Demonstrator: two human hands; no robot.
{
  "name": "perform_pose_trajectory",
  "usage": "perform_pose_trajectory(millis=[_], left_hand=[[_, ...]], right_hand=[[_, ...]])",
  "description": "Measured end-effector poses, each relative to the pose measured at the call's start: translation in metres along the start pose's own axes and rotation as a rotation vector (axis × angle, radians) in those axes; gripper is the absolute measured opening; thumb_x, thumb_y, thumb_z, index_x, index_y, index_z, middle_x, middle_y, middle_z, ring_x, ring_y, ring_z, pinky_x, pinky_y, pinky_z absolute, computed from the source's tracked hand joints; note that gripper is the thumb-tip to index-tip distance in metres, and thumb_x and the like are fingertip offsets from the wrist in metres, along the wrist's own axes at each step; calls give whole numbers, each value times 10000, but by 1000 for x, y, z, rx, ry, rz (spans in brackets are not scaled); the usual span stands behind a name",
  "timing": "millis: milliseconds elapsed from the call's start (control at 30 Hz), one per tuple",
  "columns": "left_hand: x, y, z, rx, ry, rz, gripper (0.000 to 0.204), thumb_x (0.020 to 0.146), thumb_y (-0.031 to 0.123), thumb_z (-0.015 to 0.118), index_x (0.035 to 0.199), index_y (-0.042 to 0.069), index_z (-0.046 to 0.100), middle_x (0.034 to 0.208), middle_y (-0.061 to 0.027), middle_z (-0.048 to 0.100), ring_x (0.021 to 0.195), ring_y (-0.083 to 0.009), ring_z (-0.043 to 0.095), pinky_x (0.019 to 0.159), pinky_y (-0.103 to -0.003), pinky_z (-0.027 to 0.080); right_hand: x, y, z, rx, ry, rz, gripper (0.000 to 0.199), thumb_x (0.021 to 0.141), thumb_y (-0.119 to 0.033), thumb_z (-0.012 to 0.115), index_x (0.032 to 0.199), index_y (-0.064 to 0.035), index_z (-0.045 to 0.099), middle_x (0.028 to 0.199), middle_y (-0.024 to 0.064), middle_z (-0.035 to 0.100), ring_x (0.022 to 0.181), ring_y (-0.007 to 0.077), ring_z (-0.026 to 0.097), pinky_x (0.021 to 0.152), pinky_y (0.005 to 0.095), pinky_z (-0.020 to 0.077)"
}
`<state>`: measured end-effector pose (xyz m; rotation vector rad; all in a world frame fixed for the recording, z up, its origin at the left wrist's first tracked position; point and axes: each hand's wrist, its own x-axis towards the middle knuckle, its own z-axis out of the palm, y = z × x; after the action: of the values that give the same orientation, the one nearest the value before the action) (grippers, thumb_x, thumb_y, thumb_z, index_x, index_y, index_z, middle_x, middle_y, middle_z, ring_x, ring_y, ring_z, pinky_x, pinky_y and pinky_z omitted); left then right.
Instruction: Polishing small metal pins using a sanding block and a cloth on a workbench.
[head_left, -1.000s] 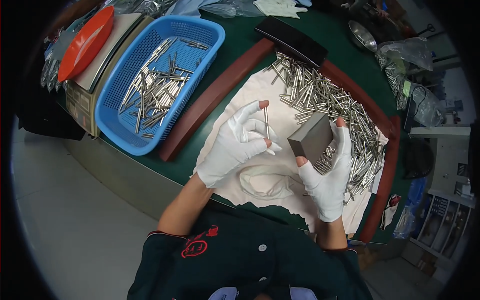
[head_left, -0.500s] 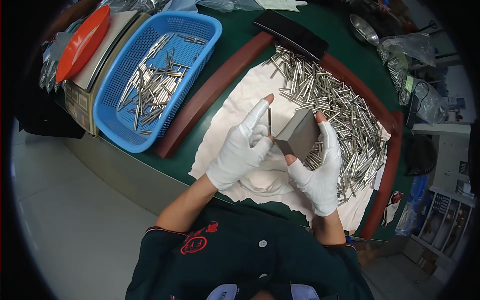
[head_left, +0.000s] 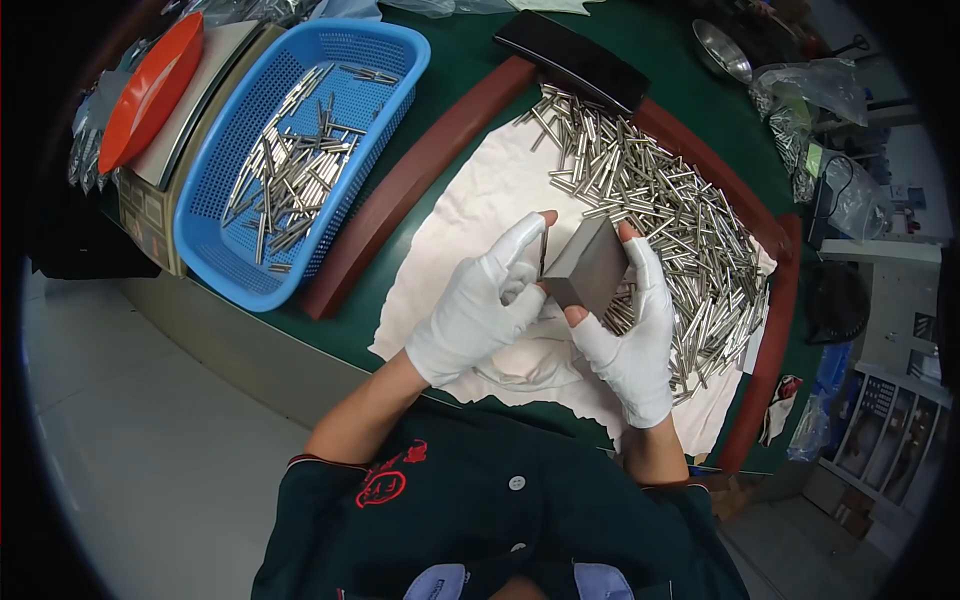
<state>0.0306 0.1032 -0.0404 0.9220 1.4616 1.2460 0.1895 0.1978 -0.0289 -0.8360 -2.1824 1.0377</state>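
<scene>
Here left hand [head_left: 478, 310] pinches pin [head_left: 543, 253] against grey block [head_left: 590, 268]; right hand [head_left: 632, 335] cradles block.

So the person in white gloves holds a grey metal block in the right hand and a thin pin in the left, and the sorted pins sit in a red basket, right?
Not quite: the basket is blue, as the head view shows. The rest holds: the right hand in a white glove grips the grey metal block, and the left hand holds a thin pin beside it.
</scene>
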Motion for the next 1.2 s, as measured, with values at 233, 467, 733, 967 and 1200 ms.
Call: perform_pose_trajectory(millis=[233,467,733,967,1200], left_hand=[[2,-8,4,79,90,100,692,805,-47,542,1455,111,365,612,-12,427,533,-99,424,558,-240,415],[3,-29,8,263,197,387,760,723,-112,543,1433,123,413,724,-59,569,594,-196,579,613,-274,488],[5,-30,11,336,279,537,744,698,-123,542,1398,115,461,854,-113,653,720,-280,654,654,-353,523],[4,-32,8,393,278,578,780,667,-131,548,1403,110,456,826,-101,631,710,-265,639,628,-339,509],[5,-31,12,412,324,644,791,656,-138,553,1411,63,429,824,-84,626,698,-253,633,622,-328,509]], right_hand=[[2,-1,-2,5,-18,-6,726,632,-150,786,1276,24,500,1199,186,551,1092,329,555,938,403,457],[1,-1,-1,-7,-65,-41,727,621,-172,781,1271,4,509,1178,168,556,1041,317,560,906,399,460],[0,-2,1,-30,-75,-44,737,622,-181,782,1284,-10,509,1160,158,555,1002,306,561,878,389,466],[0,-4,2,52,-82,-45,737,637,-184,792,1291,-1,506,1181,154,555,1023,277,569,829,352,495],[-1,-3,4,146,-66,-2,734,652,-230,810,1275,26,517,1180,167,557,1033,278,575,858,357,494]])
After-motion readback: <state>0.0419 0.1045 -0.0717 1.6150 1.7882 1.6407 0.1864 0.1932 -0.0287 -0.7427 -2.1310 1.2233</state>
